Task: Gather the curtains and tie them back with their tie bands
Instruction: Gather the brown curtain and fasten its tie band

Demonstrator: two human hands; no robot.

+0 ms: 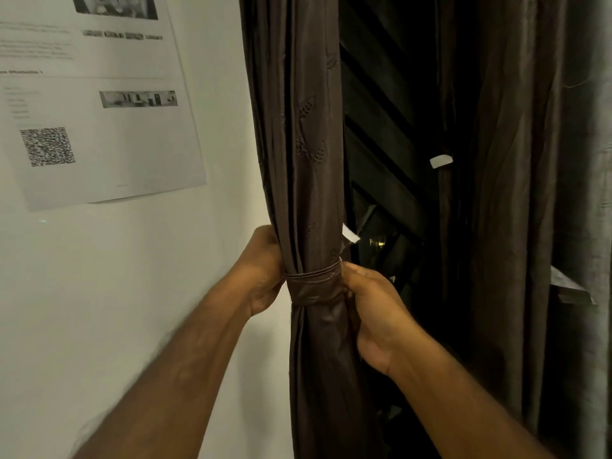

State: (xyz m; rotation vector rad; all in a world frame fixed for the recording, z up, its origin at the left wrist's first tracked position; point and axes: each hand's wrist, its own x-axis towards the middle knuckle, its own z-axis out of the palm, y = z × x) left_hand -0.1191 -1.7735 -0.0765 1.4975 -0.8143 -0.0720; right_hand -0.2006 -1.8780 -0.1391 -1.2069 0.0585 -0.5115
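A dark brown curtain (298,144) hangs gathered into a narrow bundle beside the white wall. A matching brown tie band (314,284) wraps round the bundle at its waist. My left hand (261,273) grips the left side of the bundle at the band, its fingers hidden behind the cloth. On the right side, my right hand (374,309) holds the bundle at and just below the band, with its thumb against the band's edge. A second curtain (510,193) hangs loose at the right, with a small white tab (440,160) beside it.
A printed paper sheet (99,104) with a QR code is stuck on the wall at the upper left. Between the two curtains a dark window (381,144) shows, with slanted bars. A grey fabric strip (592,226) runs down the far right edge.
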